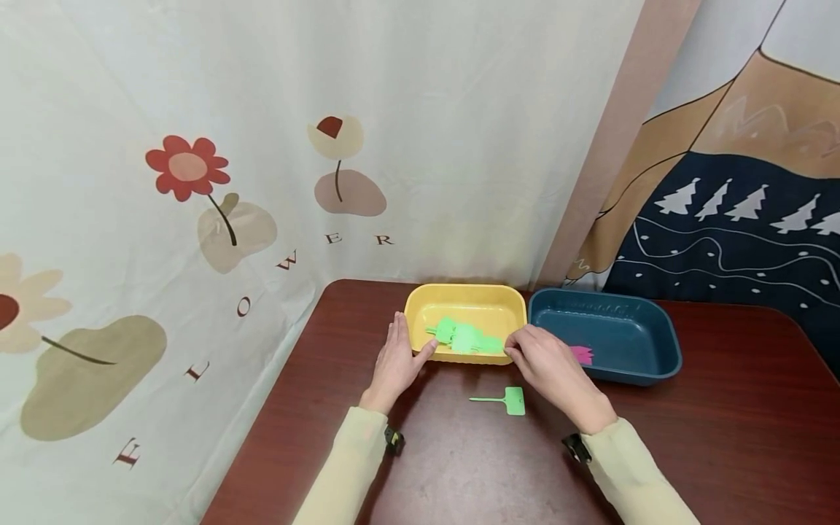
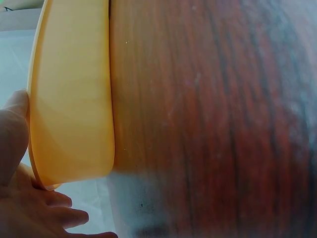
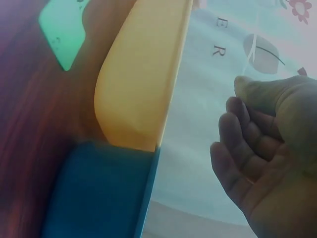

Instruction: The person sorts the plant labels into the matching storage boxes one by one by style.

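Observation:
A yellow plastic basin [image 1: 472, 295] holds a pile of green T-shaped plant labels [image 1: 464, 337]. My left hand [image 1: 397, 362] rests on its left front corner, fingers straight along the outside and thumb at the rim [image 2: 30, 124]. Over the basin's right front corner is my right hand [image 1: 551, 368], fingers loosely bent; in the right wrist view nothing shows between thumb and fingers [image 3: 233, 131]. One more green plant label [image 1: 515, 401] lies on the table in front of the basin, its thin stem pointing left.
Right beside the yellow basin stands a dark blue basin [image 1: 646, 339] with a pink piece [image 1: 582, 355] inside, partly hidden by my right hand. Both stand at the back of the brown wooden table [image 1: 453, 467], against a curtain printed with flowers [image 1: 446, 146].

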Tool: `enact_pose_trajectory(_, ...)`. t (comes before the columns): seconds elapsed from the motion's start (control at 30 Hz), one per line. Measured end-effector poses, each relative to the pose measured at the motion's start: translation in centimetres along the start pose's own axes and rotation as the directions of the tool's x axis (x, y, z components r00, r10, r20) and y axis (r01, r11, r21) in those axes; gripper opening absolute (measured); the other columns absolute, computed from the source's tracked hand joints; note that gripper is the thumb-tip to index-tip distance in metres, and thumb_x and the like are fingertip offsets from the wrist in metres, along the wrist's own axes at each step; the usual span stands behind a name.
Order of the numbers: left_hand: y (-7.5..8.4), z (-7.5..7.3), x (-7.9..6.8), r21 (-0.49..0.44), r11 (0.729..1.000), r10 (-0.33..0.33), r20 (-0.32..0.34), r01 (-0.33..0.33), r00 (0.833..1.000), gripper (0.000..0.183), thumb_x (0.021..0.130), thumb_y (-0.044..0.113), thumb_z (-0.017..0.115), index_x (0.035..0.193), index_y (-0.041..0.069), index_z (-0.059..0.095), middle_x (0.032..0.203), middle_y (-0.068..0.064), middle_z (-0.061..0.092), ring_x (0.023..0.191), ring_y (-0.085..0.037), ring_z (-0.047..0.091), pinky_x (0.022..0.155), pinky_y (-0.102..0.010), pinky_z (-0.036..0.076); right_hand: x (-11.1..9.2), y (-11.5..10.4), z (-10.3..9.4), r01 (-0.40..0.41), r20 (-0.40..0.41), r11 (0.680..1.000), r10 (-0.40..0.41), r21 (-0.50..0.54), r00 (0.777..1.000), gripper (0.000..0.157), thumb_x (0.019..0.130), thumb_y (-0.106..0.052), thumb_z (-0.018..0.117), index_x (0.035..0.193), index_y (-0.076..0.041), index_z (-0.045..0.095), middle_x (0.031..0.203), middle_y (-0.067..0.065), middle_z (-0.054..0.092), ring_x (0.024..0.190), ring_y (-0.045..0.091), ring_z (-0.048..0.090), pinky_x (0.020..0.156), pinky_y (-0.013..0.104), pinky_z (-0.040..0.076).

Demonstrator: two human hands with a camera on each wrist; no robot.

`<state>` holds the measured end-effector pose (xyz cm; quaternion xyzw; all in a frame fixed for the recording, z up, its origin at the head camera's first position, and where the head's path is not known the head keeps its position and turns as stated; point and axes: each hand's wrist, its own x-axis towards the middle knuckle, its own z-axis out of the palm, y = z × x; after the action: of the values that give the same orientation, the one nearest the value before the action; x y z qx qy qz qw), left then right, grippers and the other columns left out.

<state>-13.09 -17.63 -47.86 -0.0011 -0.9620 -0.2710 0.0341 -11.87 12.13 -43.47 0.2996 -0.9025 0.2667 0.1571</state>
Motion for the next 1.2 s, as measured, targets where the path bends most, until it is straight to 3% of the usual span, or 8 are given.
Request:
enact_pose_trajectory(0.5, -0.2, 0.0, -0.1, -0.007, 1.000, -0.008, -0.006, 0.008, 1.000, 0.099, 0.100, 0.056, 0.060, 0.160, -0.010, 0.017, 0.168, -0.026, 0.018, 0.154, -0.042, 0.022, 0.117, -0.059, 0.031, 3.6, 0.4, 2.6, -0.040, 0.052, 0.994, 0.045, -0.101, 0.998, 0.008, 0.094, -0.009, 0.076, 0.090, -0.005, 0.070, 0.083, 0.004, 0.062, 0.075, 0.022, 0.059, 0.071, 0.040, 0.054)
enact_pose_trajectory(1.0, -0.2, 0.1, -0.1, -0.014, 1.000, -0.010, -0.002, 0.010, 1.000, 0.099, 0.100, 0.056, 0.060, 0.161, -0.008, 0.015, 0.169, -0.024, 0.016, 0.155, -0.041, 0.021, 0.118, -0.058, 0.030, 4.5, 1.2, 4.3, 0.001, 0.105, 0.980, 0.020, -0.199, 0.994, 0.011, 0.092, -0.004, 0.074, 0.082, -0.004, 0.069, 0.075, 0.005, 0.059, 0.068, 0.023, 0.059, 0.064, 0.040, 0.053)
enact_pose_trajectory(1.2, -0.1, 0.1, 0.1, -0.008, 1.000, -0.003, -0.004, 0.003, 1.000, 0.099, 0.100, 0.056, 0.061, 0.161, -0.009, 0.016, 0.169, -0.025, 0.016, 0.155, -0.042, 0.021, 0.118, -0.058, 0.030, 4.7, 1.4, 4.7, 0.022, 0.082, 0.981, -0.006, -0.192, 0.997, 0.012, 0.090, -0.005, 0.078, 0.083, -0.003, 0.069, 0.076, 0.007, 0.061, 0.070, 0.026, 0.061, 0.063, 0.043, 0.053)
